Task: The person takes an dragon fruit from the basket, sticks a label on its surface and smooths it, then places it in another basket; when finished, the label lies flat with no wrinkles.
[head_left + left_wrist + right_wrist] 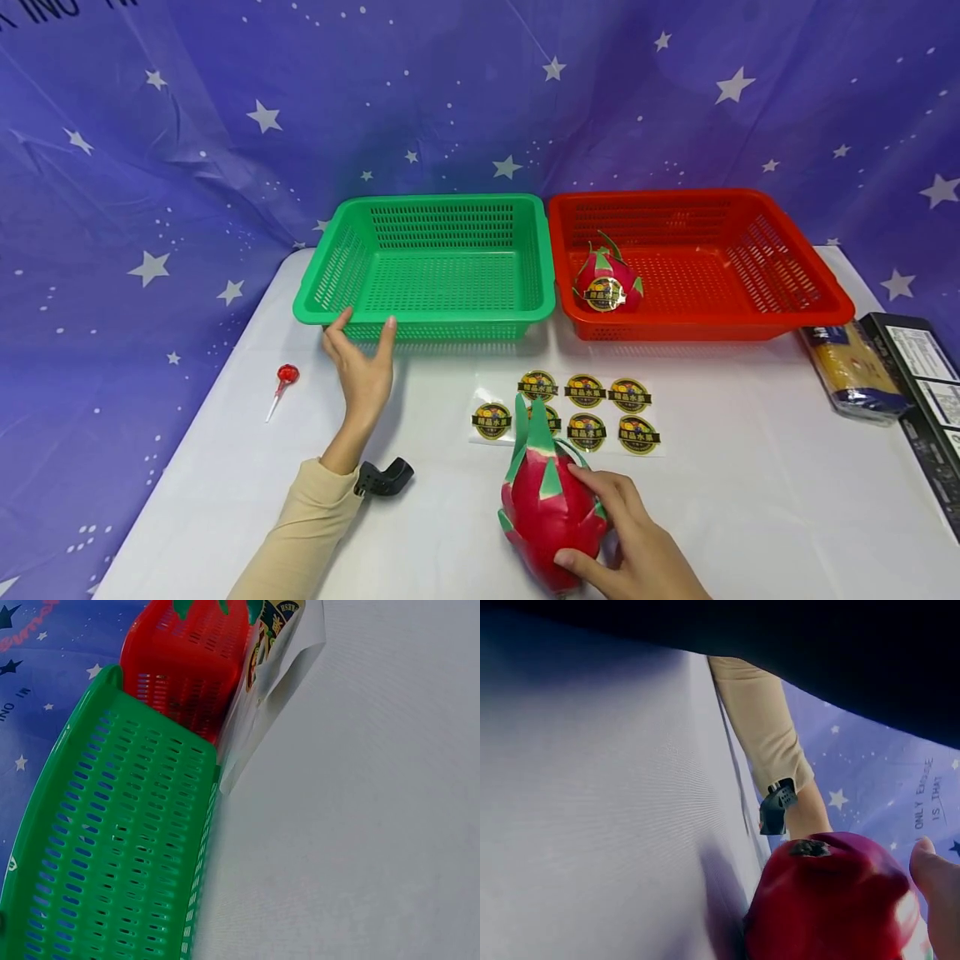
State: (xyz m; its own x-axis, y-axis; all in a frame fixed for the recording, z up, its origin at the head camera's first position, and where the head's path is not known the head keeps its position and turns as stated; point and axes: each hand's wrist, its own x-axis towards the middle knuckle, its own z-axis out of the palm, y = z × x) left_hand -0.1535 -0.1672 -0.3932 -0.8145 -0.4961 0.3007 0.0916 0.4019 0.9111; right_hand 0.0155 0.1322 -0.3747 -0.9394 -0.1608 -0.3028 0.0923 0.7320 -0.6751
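Note:
My right hand (637, 533) holds a large red dragon fruit (551, 508) with green leafy tips, thumb and fingers against its right side. In the right wrist view the dragon fruit's (829, 907) dark end faces the camera, the thumb beside it. My left hand (363, 375), fingers spread, is at the near rim of a green basket (423, 317); two fingertips reach the rim. Left wrist view: the green basket's (120, 840) slotted wall fills the left side, the hand itself out of sight. A sheet of round fruit stickers (587, 431) lies behind the held fruit, partly covered by its leaves.
A red basket (697, 321) stands right of the green one, with a stickered dragon fruit (615, 271) inside at its left. A red lollipop (287, 374) lies at the left. A yellow-and-blue packet (855, 375) and a black box (926, 392) lie at the right edge.

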